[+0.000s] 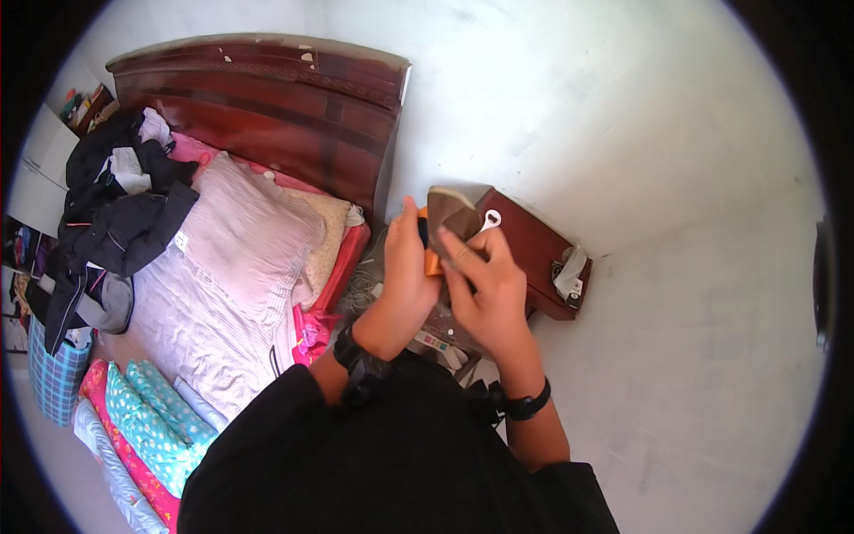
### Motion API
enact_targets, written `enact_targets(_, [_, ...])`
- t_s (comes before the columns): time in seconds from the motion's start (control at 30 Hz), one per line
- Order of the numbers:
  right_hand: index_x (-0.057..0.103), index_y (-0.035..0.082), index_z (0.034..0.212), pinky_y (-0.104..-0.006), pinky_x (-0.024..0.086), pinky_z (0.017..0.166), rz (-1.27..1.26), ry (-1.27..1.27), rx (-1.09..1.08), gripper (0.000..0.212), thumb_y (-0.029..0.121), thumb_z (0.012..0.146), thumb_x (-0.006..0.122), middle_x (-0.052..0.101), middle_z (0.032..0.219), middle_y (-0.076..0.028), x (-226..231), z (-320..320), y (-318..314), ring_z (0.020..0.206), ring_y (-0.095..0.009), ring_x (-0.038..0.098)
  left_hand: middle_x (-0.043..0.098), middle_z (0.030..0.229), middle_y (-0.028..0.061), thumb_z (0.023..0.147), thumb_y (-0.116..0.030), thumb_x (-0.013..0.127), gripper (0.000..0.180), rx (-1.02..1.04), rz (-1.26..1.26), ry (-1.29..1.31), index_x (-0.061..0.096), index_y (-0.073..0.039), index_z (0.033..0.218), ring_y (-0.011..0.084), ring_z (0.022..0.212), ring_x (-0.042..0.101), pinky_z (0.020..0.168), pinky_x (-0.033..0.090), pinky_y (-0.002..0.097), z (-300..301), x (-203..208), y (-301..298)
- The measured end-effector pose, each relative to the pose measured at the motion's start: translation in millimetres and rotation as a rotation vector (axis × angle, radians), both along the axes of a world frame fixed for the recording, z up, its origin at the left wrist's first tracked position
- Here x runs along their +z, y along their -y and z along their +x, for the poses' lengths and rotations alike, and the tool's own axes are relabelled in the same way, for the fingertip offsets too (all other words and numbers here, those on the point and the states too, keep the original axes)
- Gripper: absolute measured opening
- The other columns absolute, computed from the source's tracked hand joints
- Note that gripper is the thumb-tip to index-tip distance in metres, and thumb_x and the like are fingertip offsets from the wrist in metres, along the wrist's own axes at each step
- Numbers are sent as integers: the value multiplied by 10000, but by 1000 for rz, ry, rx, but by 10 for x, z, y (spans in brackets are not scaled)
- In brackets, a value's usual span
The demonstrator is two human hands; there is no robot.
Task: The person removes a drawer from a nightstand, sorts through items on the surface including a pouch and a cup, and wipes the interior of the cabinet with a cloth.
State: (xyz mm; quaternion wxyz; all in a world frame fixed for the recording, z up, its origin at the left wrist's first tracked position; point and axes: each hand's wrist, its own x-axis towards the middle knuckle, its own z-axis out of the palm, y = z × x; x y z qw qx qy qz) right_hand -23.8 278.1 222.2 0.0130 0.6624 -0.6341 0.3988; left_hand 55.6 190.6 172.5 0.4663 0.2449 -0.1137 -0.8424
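Observation:
In front of the wall I have a small orange object (432,262) with a dark patch and a grey-brown panel (452,214) standing up from it; its exact kind I cannot make out. My left hand (408,267) is closed round its left side, thumb up. The fingers of my right hand (487,287) press against the panel's lower right part, partly hiding it. Just above the right knuckles a white piece with a ring-shaped end (491,218) shows; I cannot tell whether that hand holds it or it lies on the cabinet behind.
Beyond my hands stands a dark red bedside cabinet (543,280) with a clear plastic bag (570,271) on its right end. To the left is a bed with a wooden headboard (267,98), a striped pillow (253,227) and dark clothes (124,231). Cables (360,289) lie between bed and cabinet.

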Motion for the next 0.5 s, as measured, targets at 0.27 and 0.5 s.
enact_targets(0.27, [663,47,1123,-294,472,579,-53,188,133,352,0,774,676,550,855,-106,-199,5,-147,664,-233,581,632,898,61,983,-498,428,465,-22,-37,32,572,-62,1054,182,815,629,733,526,335,-6,-61,121])
enact_targets(0.5, [571,-76,1189,-291,457,795,-317,368,-159,352,-55,839,607,591,999,-135,149,-121,-66,864,-216,567,569,894,21,1004,-354,450,239,54,40,-100,505,-125,961,155,805,591,746,497,320,30,122,-38])
